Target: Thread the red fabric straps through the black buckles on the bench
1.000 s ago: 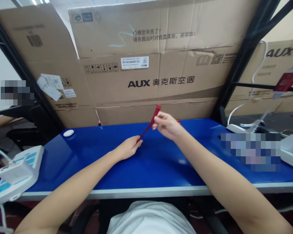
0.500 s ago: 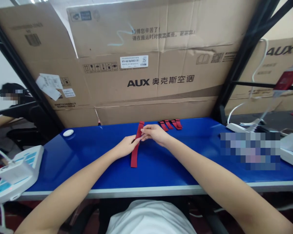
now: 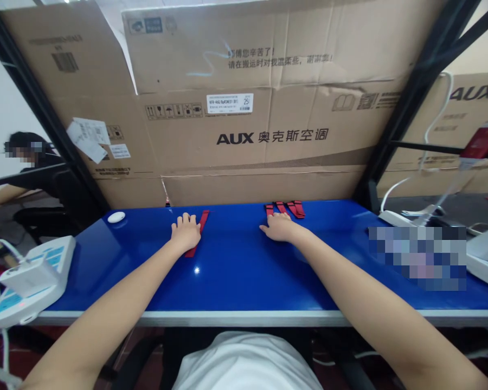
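Observation:
A long red strap (image 3: 203, 223) lies slanted on the blue table. My left hand (image 3: 186, 234) rests palm down over its left side, fingers apart and thumb side hidden, covering the strap's middle. Toward the back of the table are several short red straps with black buckles (image 3: 296, 209). My right hand (image 3: 281, 227) reaches to the leftmost of these straps, its fingertips covering the near end and the thumb held apart to the left. Whether the fingertips press on that strap cannot be seen.
A cardboard wall (image 3: 244, 162) closes off the back, between black metal posts. A white power strip with a charger (image 3: 32, 279) sits at the left edge, and a small white disc (image 3: 116, 217) behind it. Cables and a blurred patch (image 3: 418, 257) are at right. Another person (image 3: 32, 162) sits at far left.
My hands have parted. The left hand moved left with the long strap, which now lies slanted on the table. My right hand moved right to the short buckled straps.

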### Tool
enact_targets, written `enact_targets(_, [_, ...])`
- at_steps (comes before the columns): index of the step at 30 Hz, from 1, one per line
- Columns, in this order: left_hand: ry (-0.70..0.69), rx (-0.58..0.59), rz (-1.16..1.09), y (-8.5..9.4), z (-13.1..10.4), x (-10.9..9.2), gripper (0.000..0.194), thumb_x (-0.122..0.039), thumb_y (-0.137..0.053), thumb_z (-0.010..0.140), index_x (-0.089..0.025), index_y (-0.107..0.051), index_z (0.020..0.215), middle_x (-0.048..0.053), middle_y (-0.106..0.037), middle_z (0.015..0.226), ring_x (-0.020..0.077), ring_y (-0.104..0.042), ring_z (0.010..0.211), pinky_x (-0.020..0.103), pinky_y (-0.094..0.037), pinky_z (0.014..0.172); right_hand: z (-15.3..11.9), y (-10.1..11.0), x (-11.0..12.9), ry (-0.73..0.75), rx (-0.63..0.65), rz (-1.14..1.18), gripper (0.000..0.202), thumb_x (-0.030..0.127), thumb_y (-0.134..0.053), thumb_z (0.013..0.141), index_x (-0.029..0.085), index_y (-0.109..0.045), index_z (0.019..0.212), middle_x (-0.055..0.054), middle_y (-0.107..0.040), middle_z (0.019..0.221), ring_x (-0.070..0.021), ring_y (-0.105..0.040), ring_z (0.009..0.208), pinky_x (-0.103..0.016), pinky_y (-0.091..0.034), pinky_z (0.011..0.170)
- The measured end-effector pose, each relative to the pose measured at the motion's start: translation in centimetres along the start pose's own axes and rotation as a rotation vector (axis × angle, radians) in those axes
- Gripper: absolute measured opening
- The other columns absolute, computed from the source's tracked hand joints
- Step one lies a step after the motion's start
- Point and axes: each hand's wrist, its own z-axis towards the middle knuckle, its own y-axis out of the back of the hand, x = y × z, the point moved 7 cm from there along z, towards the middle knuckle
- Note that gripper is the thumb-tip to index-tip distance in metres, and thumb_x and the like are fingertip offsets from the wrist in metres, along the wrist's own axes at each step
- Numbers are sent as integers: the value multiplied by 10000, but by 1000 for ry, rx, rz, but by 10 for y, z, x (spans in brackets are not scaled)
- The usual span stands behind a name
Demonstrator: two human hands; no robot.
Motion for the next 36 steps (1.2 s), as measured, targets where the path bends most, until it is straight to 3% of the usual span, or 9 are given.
enact_targets(4, [-185,-48,-60,-1,0,-10,426,-234,-335,912,-214,-503,1303,144,-370,1486,362,-324,1342,571,-313,997,-16,6,31,151,-33,113,412,449,-645,789,91,-663,991,-292,-569,1190,-438,-504,1165,-527,-346,983])
enact_targets(10, [-208,-42,-24,-4,4,-10,351,-185,-396,878,-202,-636,1134,128,-434,1465,338,-260,1402,619,-161,1079,-17,30,38,356,-150,509,278,203,-520,845,182,-614,1106,-87,-676,916,-225,-626,822,-332,-468,781])
enact_targets(13, [-245,-140,-62,9,-1,-22,327,-232,-393,908,-167,-652,1097,169,-501,1387,356,-323,1354,610,-218,1060,-14,37,35,424,-280,489,356,39,-471,761,176,-638,1045,-83,-650,1018,-205,-602,946,-308,-456,874])
enact_targets(16, [-428,-175,-182,19,-15,-52,333,-349,-448,923,-194,-637,1148,149,-539,1339,346,-378,1302,567,-310,1030,-11,30,45,522,-293,421,523,-36,-446,684,181,-633,1121,-92,-593,1209,-217,-516,1156,-328,-391,1013])
enact_targets(19, [-615,-137,-264,21,-32,-84,358,-413,-486,917,-222,-614,1191,117,-535,1347,318,-390,1296,544,-322,1043,-3,16,56,568,-230,377,612,-34,-474,685,164,-583,1254,-118,-516,1350,-243,-438,1257,-372,-334,1079])
enact_targets(22, [-681,-105,-307,20,-42,-98,390,-429,-488,918,-205,-590,1220,123,-538,1337,307,-408,1275,522,-348,1033,5,8,61,565,-166,347,489,43,-538,751,169,-629,1215,-132,-573,1258,-262,-493,1165,-411,-366,1039])
enact_targets(26, [-692,-91,-361,19,-45,-100,444,-451,-530,896,-210,-545,1269,127,-531,1329,300,-414,1257,496,-379,1011,4,10,64,569,-71,445,266,213,-675,754,184,-719,1015,-88,-623,1016,-203,-583,880,-349,-464,838])
enact_targets(29, [-671,-68,-380,18,-44,-100,416,-467,-563,875,-189,-589,1184,125,-585,1207,294,-471,1162,466,-422,958,-1,7,66,512,71,615,279,306,-765,666,176,-719,908,-39,-634,859,-158,-590,721,-289,-467,679])
enact_targets(36, [-819,-30,-502,27,-48,-107,282,-432,-653,826,-178,-641,950,71,-628,939,225,-563,916,367,-467,842,-8,-8,69,452,296,869,327,336,-812,579,164,-661,812,1,-643,700,-149,-576,671,-263,-419,629])
